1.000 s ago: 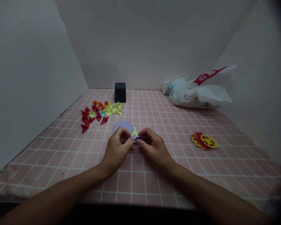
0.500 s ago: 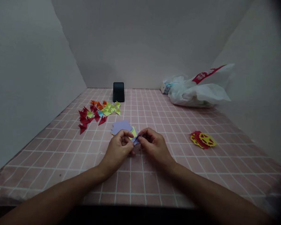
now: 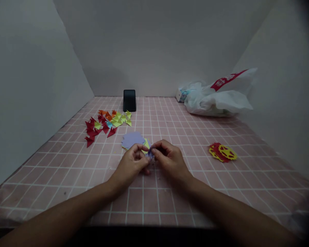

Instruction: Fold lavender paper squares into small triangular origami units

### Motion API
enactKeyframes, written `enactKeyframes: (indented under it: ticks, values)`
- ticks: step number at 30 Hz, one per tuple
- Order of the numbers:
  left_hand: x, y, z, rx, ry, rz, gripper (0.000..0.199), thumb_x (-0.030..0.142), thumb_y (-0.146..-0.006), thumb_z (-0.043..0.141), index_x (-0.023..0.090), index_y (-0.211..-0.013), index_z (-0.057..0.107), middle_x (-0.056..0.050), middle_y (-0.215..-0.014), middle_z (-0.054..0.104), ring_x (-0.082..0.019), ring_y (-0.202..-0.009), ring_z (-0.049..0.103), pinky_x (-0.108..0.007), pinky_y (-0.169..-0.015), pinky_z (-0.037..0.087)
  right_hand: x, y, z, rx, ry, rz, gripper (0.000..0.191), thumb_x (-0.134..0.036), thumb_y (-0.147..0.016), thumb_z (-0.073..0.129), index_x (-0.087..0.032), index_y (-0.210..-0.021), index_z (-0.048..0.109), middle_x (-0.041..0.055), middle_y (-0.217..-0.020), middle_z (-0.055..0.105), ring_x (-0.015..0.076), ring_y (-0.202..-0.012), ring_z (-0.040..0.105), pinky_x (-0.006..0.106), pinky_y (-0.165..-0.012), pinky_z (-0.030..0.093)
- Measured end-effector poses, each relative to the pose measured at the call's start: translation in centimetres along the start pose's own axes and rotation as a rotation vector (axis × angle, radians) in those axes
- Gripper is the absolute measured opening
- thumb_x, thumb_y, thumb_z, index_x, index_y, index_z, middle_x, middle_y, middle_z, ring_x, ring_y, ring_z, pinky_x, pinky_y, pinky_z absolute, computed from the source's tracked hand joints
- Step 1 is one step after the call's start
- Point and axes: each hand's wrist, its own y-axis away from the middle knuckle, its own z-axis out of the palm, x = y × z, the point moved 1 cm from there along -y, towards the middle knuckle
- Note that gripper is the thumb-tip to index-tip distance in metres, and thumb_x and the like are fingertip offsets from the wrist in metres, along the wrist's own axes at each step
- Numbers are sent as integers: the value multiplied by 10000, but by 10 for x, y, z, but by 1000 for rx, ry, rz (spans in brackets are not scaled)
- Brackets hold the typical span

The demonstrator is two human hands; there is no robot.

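Observation:
A small folded piece of purple paper (image 3: 150, 154) is held between my two hands, just above the table. My left hand (image 3: 134, 159) pinches its left side with thumb and fingers. On the other side, the thumb and forefinger of my right hand (image 3: 168, 157) grip its right edge. Fingertips cover much of the paper, so its exact shape is hard to make out. Right behind my left hand lies a stack of purple paper sheets (image 3: 132, 139), with yellow paper (image 3: 146, 144) showing at its right side.
Folded paper cranes (image 3: 90, 131) in red, orange, yellow and blue lie in a group at the left. A black phone (image 3: 129, 100) stands behind them. Red and yellow paper cut-outs (image 3: 227, 152) lie at the right. A white plastic bag (image 3: 216, 103) and a small box (image 3: 180, 95) are at the back right.
The purple paper has turned between my fingers and now stands more upright, with a curved edge. Both hands stay almost in place. The whole view has shifted very slightly.

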Motion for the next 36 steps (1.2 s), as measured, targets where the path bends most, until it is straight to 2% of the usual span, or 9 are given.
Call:
enactKeyframes:
  ticks: [4,6,8,16,23,36]
  values:
    - [1,-1,-1,26,20,11,272,407,-827,655,169,-943,596,8,-784,597,-113,-638,599,-251,-582,547,0,-1,-1,-23,-6,-18,76,-176,-837,580,-185,-810,651,30,-802,646,173,-769,603,313,-712,451]
    - [2,-2,-3,79,24,22,269,394,-813,682,170,-938,602,0,-822,600,-113,-673,593,-232,-576,545,0,0,-1,-41,-12,-21,78,-173,-838,579,-180,-818,654,29,-795,642,172,-766,602,313,-711,452]
    - [2,-3,-3,83,23,24,264,384,-802,699,173,-932,606,-1,-836,596,-111,-669,584,-228,-560,542,1,0,0,-59,-17,-26,81,-165,-836,578,-182,-816,655,23,-785,639,168,-762,599,309,-710,451]
    - [-3,-4,-2,10,78,17,260,397,-809,701,172,-883,595,14,-759,584,-109,-640,564,-250,-605,508,2,1,2,-70,-73,-29,83,-137,-830,585,-184,-813,650,5,-762,649,145,-716,605,278,-667,455]
    - [5,-3,-3,17,-45,63,198,316,-772,715,149,-834,629,16,-740,594,-100,-650,526,-237,-627,424,-1,3,3,-48,-25,-23,79,-129,-827,601,-187,-791,640,-1,-736,645,137,-678,599,265,-634,454]
    - [3,-4,-3,8,9,-14,221,281,-709,748,161,-841,617,18,-733,625,-110,-675,570,-251,-677,434,0,2,2,-68,-46,12,76,-139,-816,564,-186,-799,622,15,-764,637,157,-722,600,297,-666,471]
